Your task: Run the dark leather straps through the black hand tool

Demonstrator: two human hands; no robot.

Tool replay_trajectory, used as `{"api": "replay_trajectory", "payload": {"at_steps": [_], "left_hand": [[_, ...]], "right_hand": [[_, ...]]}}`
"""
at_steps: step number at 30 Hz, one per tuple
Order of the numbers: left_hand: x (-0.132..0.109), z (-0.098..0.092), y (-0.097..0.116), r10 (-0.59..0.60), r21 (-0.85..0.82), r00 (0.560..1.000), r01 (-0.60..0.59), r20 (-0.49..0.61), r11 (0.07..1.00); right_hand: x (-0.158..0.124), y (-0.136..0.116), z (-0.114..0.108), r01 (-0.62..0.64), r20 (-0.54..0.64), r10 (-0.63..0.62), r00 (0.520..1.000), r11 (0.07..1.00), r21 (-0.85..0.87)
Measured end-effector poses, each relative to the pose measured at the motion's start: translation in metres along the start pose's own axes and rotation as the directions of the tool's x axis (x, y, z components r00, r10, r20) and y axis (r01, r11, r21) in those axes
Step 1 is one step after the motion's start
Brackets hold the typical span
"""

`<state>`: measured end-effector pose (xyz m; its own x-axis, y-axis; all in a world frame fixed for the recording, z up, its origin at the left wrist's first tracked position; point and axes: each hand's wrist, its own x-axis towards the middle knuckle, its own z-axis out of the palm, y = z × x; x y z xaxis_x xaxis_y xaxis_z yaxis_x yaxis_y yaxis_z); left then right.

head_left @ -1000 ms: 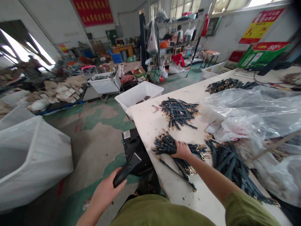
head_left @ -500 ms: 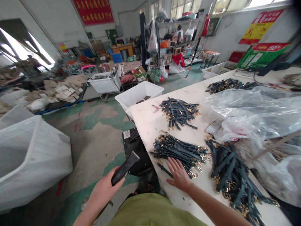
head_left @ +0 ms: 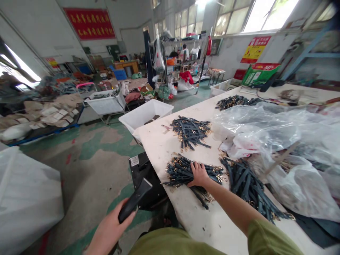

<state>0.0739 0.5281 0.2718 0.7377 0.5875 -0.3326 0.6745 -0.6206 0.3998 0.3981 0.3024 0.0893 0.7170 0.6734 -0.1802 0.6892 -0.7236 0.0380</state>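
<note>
My right hand (head_left: 198, 174) lies on a pile of dark straps with gold clasps (head_left: 183, 170) near the front edge of the white table (head_left: 162, 141), its fingers curled over the straps. My left hand (head_left: 110, 230) is off the table to the left, gripping a black handheld tool (head_left: 134, 201) by its handle, its tip pointing up and right. A second strap pile (head_left: 191, 129) lies farther back. A third strap pile (head_left: 245, 184) lies to the right of my right hand.
Clear plastic bags (head_left: 278, 134) cover the table's right side. A white bin (head_left: 145, 113) stands at the table's far end and a black machine (head_left: 145, 177) sits on the floor beside the table. A big white bag (head_left: 26, 202) is at left. A person sits far back by shelves (head_left: 183, 49).
My right hand moved from flat on the table beside the straps forward onto the pile and closed over it. The view shifted left and up. The left hand kept the tool.
</note>
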Motion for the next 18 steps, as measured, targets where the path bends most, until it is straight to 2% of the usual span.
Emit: {"api": "replay_trajectory", "payload": {"at_steps": [4, 7, 9, 12, 15, 18], "left_hand": [[0.001, 0.000, -0.010, -0.029, 0.007, 1.000, 0.029, -0.003, 1.000], [0.004, -0.003, -0.014, -0.051, -0.002, 0.999, 0.051, 0.003, 0.999], [0.007, -0.005, -0.015, -0.051, -0.003, 0.999, 0.051, 0.002, 0.999], [0.010, -0.010, -0.017, -0.049, -0.001, 0.999, 0.049, -0.021, 0.999], [0.012, -0.015, -0.019, -0.071, 0.005, 0.997, 0.071, -0.030, 0.997], [0.013, -0.021, -0.027, -0.090, -0.001, 0.995, 0.090, -0.033, 0.996]], "right_hand": [[-0.008, -0.004, 0.011, 0.015, -0.058, -0.014, 0.998, 1.000, 0.002], [-0.004, -0.002, 0.010, -0.026, -0.100, 0.029, 0.995, 0.999, 0.034], [0.007, 0.001, 0.006, -0.092, -0.076, 0.096, 0.992, 0.994, 0.059], [0.027, 0.004, -0.003, -0.182, 0.039, 0.180, 0.983, 0.980, 0.074], [0.042, 0.006, -0.011, -0.170, 0.122, 0.162, 0.979, 0.984, 0.058], [0.046, 0.008, -0.013, -0.126, 0.104, 0.120, 0.987, 0.991, 0.046]]}}
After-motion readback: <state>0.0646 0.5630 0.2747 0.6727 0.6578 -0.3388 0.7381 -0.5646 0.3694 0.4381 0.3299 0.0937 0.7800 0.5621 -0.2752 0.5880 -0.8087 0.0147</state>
